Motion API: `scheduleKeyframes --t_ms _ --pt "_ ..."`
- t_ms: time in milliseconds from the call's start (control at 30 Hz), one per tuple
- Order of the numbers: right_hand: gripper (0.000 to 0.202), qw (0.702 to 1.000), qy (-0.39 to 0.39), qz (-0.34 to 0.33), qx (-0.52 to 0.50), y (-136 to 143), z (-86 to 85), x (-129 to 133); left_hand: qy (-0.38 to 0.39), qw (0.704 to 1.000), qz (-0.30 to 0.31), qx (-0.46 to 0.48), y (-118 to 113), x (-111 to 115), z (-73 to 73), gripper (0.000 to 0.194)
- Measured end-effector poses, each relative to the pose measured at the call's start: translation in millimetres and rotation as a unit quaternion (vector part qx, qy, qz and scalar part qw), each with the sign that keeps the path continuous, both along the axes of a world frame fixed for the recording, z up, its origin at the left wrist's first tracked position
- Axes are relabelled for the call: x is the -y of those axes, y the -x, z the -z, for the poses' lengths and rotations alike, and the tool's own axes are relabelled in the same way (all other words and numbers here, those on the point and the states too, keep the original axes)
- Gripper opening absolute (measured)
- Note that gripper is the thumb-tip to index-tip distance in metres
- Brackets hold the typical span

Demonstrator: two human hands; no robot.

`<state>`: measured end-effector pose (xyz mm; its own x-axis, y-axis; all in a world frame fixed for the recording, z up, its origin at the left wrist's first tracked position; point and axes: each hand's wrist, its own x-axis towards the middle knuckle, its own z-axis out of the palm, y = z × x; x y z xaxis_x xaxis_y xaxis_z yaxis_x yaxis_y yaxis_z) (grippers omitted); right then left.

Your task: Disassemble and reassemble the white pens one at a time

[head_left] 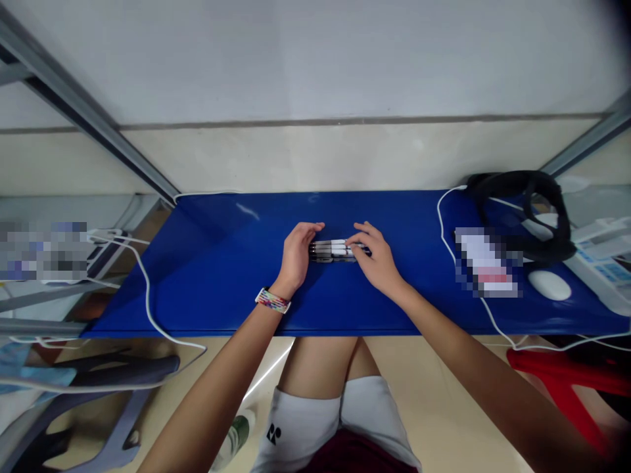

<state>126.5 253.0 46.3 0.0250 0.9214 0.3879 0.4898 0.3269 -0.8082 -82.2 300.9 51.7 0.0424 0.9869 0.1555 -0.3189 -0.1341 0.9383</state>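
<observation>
Several black and white pens (330,249) lie side by side in a small bundle on the blue table (221,276). At their left ends stands my left hand (297,253), palm turned inward and fingers stretched out, cupped against the ends. My right hand (375,257) rests over the right ends, its fingers spread and the fingertips touching the pens. Part of the pens' right ends is hidden under those fingers. A colourful woven watch band (273,300) is around my left wrist.
On the table's right are a black headband-like strap (562,223), a blurred-out phone-like item (488,263), a white mouse-like oval (549,285) and a white cable (440,223). Another white cable (148,295) hangs at the left. Metal posts (142,164) flank the table before a wall.
</observation>
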Motion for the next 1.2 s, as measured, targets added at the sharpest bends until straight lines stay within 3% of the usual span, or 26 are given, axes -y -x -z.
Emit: scheduleKeyframes --t_ms 167,400,600,867,967,1067,1200 --pt "0.022 0.990 -0.059 -0.085 0.095 -6 -1.9 22 -0.006 1.000 -0.017 0.000 0 0 2.0 0.027" --pt "0.024 0.978 -0.126 -0.101 0.135 -6 -0.8 27 -0.013 0.999 -0.031 0.015 1 0 6.8 0.026" --pt "0.011 0.971 -0.121 -0.096 0.180 -3 -5.6 30 -0.014 0.999 -0.031 0.017 2 0 8.9 0.026" --pt "0.013 0.980 -0.104 -0.137 0.101 -4 -10.8 30 -0.033 0.998 -0.041 -0.029 6 4 6.7 0.027" --pt "0.011 0.988 -0.114 -0.093 0.044 -6 -14.3 26 -0.069 0.990 -0.054 -0.114 8 12 -3.5 0.031" --pt "0.006 0.994 -0.104 -0.021 0.020 -9 -17.6 18 -0.084 0.983 -0.009 -0.165 9 21 -17.0 0.033" --pt "0.010 0.996 -0.082 0.014 0.008 -15 -24.2 4 -0.118 0.963 0.026 -0.242 7 20 -29.5 0.024"
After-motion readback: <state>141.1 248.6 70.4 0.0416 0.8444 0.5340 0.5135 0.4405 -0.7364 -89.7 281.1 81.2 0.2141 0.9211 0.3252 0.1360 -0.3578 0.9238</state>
